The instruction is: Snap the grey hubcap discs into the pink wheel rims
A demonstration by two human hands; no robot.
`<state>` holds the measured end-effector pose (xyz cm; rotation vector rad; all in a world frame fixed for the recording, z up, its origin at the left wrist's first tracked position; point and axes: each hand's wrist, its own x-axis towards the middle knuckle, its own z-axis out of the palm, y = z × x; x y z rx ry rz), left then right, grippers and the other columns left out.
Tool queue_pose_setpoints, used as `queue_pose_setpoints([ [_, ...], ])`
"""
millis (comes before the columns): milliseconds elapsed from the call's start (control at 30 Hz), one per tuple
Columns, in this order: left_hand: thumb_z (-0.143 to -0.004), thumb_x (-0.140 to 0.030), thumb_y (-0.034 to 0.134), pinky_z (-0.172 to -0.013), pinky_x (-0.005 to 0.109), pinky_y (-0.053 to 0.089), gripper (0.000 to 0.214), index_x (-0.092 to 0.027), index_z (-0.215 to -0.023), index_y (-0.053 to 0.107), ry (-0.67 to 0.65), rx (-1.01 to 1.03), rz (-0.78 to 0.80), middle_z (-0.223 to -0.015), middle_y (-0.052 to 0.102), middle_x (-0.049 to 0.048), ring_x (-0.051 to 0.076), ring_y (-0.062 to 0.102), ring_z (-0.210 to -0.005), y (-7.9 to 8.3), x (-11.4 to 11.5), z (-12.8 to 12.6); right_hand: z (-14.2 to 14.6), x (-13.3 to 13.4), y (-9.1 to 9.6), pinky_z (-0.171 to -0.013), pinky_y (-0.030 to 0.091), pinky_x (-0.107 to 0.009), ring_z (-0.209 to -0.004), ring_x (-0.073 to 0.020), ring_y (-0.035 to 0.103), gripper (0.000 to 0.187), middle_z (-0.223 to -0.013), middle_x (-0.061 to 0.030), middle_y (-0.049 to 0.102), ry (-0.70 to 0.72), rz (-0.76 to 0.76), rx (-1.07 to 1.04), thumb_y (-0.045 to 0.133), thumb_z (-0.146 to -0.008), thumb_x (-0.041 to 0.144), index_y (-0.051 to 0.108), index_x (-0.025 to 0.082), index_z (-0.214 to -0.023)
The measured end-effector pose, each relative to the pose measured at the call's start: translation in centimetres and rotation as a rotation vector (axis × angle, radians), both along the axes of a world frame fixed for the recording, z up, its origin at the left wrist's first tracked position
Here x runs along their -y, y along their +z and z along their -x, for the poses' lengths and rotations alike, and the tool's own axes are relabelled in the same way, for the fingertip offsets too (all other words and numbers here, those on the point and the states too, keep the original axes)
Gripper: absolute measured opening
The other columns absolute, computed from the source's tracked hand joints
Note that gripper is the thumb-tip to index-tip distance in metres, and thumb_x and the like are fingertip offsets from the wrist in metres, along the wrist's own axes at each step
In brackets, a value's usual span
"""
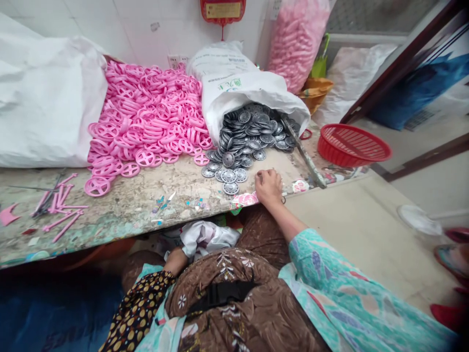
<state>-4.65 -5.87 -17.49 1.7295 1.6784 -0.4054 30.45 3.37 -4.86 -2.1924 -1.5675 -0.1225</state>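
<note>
The right hand point(268, 187) rests knuckles up at the near edge of the worn table point(146, 205), its fingers curled in tight against the surface; whether they pinch anything cannot be told from this angle. Just beside it to the left lie a few loose grey wheel discs point(230, 175), the front of a heap of the same discs point(252, 129) spilling from the mouth of a white woven sack point(234, 80) that lies tipped on its side. A long metal bar point(303, 155) slants from the sack's mouth down to the table edge, just right of the hand. Left of the sack a big pile of pink spoked wheels point(146, 117) spreads over the table, a few of them rolled out towards the front, and a larger white sack point(44, 98) lies against the pile's left side. Thin pink rods point(60, 208) are scattered near the table's left end. A red plastic basket point(351, 144) sits at the right end, well apart from the hand. The left forearm point(175, 261) reaches below the table edge, over the lap, into a crumpled white cloth point(207, 237), which hides the left hand, so its fingers cannot be judged
</note>
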Motion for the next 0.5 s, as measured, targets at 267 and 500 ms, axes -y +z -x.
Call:
queue_pose_setpoints([
  [267, -0.088, -0.039, 0.052, -0.085, 0.036, 0.049, 0.030, -0.015, -0.103, 0.062, 0.058, -0.043, 0.067, -0.106, 0.064, 0.0080, 0.020, 0.061, -0.100, -0.15, 0.16, 0.20, 0.05, -0.02, 0.05, -0.082, 0.032, -0.038, -0.100, -0.0275, 0.041, 0.030, -0.108, -0.0105, 0.051, -0.001, -0.004, 0.024, 0.040, -0.090, 0.038, 0.059, 0.021, -0.106],
  [500, -0.087, -0.037, 0.053, -0.084, 0.036, 0.050, 0.029, -0.016, -0.106, 0.061, 0.024, -0.033, 0.063, -0.108, 0.062, 0.0066, 0.021, 0.060, -0.100, -0.16, -0.02, 0.09, 0.29, 0.23, 0.30, -0.083, 0.032, -0.038, -0.101, -0.0275, 0.041, 0.030, -0.108, -0.0111, 0.051, -0.005, 0.002, 0.023, 0.040, -0.090, 0.038, 0.059, 0.020, -0.106],
])
